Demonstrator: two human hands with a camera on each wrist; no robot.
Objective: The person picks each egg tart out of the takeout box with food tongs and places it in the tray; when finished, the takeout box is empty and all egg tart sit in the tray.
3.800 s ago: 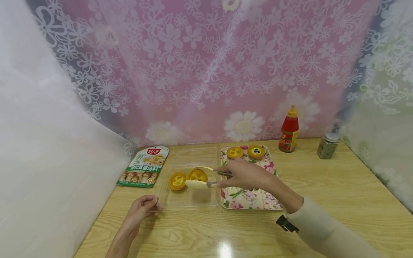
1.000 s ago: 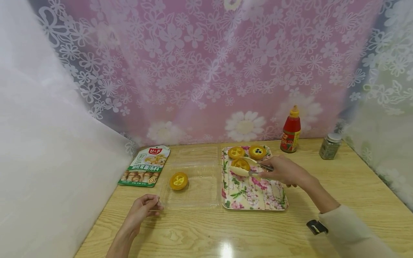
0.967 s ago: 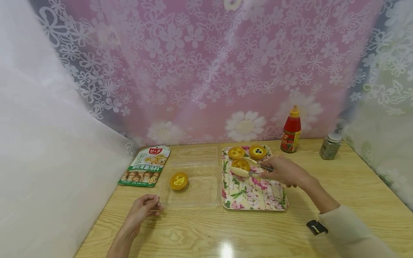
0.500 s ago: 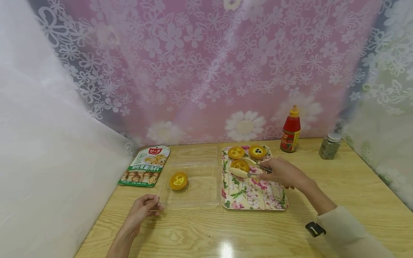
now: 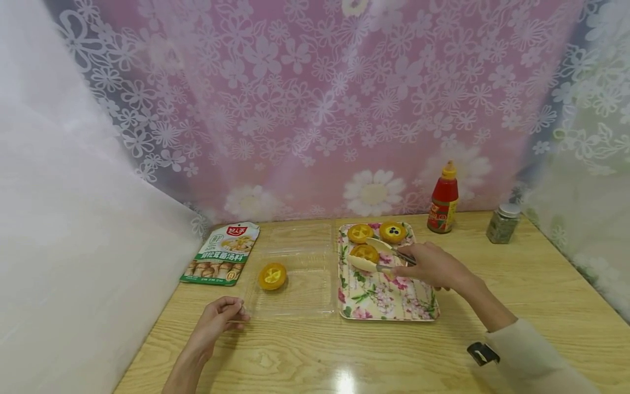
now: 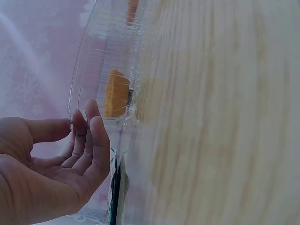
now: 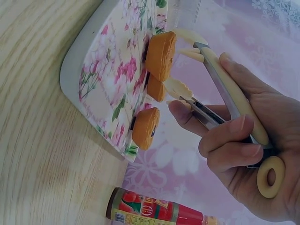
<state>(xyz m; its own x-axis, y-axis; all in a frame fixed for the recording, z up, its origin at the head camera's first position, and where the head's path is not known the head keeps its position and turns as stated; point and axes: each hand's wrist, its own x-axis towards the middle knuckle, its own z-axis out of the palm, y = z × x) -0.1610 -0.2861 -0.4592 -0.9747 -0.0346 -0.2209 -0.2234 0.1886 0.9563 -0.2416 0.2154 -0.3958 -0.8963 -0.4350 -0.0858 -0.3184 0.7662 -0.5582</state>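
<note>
My right hand (image 5: 435,266) holds a pair of tongs (image 7: 234,93) with pale tips and metal arms. Those tips are parted around a fruit-topped tart (image 5: 365,253) that sits on the floral tray (image 5: 389,301). In the right wrist view they stand just above the tart's top. Two more tarts lie behind it: a plain yellow-topped one (image 5: 360,233) and one with dark berries (image 5: 392,232). With thumb and fingertips my left hand (image 5: 216,320) pinches the front left edge of a clear plastic container (image 5: 310,290). One tart (image 5: 272,276) rests inside that container.
A green and white food pouch (image 5: 221,254) lies at the back left. At the back right stand a red sauce bottle (image 5: 443,200) and a small jar (image 5: 503,224) with a grey lid. A floral curtain (image 5: 315,120) hangs right behind the table.
The right hand has carried a tart by tongs from the container to the tray. Over the last second tongs and tart shift slightly left, and the tips part. The left hand stays put.
</note>
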